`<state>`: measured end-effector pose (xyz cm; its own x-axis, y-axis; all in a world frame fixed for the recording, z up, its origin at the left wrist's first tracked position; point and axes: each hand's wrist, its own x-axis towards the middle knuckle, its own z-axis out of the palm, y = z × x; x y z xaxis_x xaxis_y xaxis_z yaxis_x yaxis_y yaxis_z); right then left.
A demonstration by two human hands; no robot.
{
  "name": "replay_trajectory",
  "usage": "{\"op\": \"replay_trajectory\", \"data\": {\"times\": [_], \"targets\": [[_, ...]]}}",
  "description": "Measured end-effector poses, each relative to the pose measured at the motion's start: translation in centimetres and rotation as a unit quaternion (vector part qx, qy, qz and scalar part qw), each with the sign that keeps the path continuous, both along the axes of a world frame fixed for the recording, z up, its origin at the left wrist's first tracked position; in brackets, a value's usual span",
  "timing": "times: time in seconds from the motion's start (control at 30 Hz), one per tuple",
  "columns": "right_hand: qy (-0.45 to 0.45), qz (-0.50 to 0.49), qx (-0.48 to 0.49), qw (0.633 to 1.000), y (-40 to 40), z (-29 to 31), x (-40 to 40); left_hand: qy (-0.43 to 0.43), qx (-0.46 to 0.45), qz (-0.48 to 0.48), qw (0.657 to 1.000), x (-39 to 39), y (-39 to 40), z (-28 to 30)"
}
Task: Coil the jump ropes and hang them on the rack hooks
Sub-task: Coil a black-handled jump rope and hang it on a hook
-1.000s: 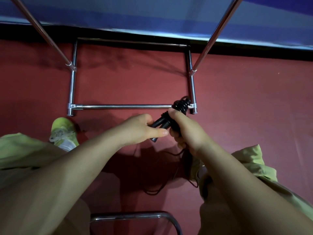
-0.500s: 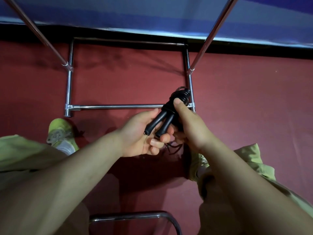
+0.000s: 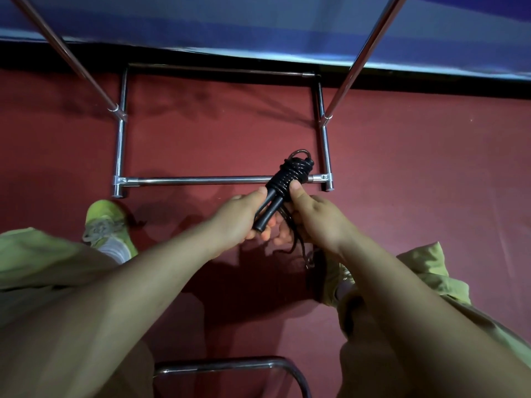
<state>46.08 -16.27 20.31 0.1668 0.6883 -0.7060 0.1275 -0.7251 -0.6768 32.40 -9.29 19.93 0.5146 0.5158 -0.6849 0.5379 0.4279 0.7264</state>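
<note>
Nearest the camera, a curved chrome tube (image 3: 230, 364) crosses the bottom edge over the red floor (image 3: 431, 168); on either side of it are the person's legs in pale green trousers (image 3: 34, 259), with both bare forearms reaching forward from them. The left hand (image 3: 235, 216) is curled round the lower ends of the two black handles (image 3: 268, 209) of the jump rope (image 3: 290, 175), its thumb lying along their left side and its fingertips showing beneath them; the right hand (image 3: 313, 222) grips the same bundle from the right, thumb pressed on the wound cord just above the handles. The handles lie side by side and tilt up and to the right; the black cord is wrapped tightly round their upper part, with a small loop standing out at the top; a few loose strands hang down between the two hands, below the right palm. The bundle is held in the air between the hands, above the floor, and in this view it overlaps the near base bar of the chrome rack (image 3: 201, 180), towards that bar's right end. A yellow-green shoe (image 3: 107, 225) stands on the floor left of the hands, just short of the rack's left foot; beyond, the rack's two uprights rise out of frame; farthest off, a blue wall (image 3: 258, 21) meets the floor along a dark strip.
</note>
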Motion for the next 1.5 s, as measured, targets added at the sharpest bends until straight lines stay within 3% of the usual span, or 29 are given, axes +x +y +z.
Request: {"op": "replay_trajectory", "data": {"times": [0.13,0.4,0.67,0.87,0.97,1.03,1.07,1.13,1.2,1.3,1.5], "targets": [[0.066,0.005,-0.01,0.998,0.0,-0.1,-0.6,0.051,0.049,-0.027,0.997,-0.1,0.2,-0.5],[0.058,-0.033,-0.061,0.996,0.2,0.2,0.3,0.084,0.12,-0.127,0.981,-0.3,0.5,-0.2],[-0.002,-0.067,-0.008,0.998,0.3,0.5,-0.2,0.069,0.077,-0.087,0.991,-0.4,1.1,-0.4],[0.051,-0.114,0.016,0.992,0.3,0.7,-0.4,0.037,0.057,-0.06,0.996,-0.6,1.4,-0.5],[0.032,-0.118,0.044,0.991,0.3,1.0,-0.5,0.043,0.063,-0.082,0.994,-0.5,1.2,-0.2],[0.017,-0.129,0.078,0.988,0.5,1.1,-0.5,0.002,-0.022,-0.065,0.998,-0.6,1.0,0.0],[0.017,-0.136,0.093,0.986,0.5,1.2,-0.4,-0.03,-0.114,-0.039,0.992,-0.7,1.0,0.3],[0.032,-0.16,0.115,0.98,0.4,1.3,-0.2,-0.112,-0.313,-0.027,0.943,-0.9,0.9,0.7],[0.075,-0.176,0.138,0.972,0.3,1.1,-0.1,-0.19,-0.418,-0.044,0.887,-1.3,0.5,0.8],[0.119,-0.168,0.171,0.964,0.2,0.4,-0.1,-0.209,-0.455,-0.008,0.865,-1.0,-0.1,0.9],[0.135,-0.097,0.108,0.98,0.4,-0.1,0.9,-0.091,-0.341,0.069,0.933,-0.4,0.2,0.7]]}}
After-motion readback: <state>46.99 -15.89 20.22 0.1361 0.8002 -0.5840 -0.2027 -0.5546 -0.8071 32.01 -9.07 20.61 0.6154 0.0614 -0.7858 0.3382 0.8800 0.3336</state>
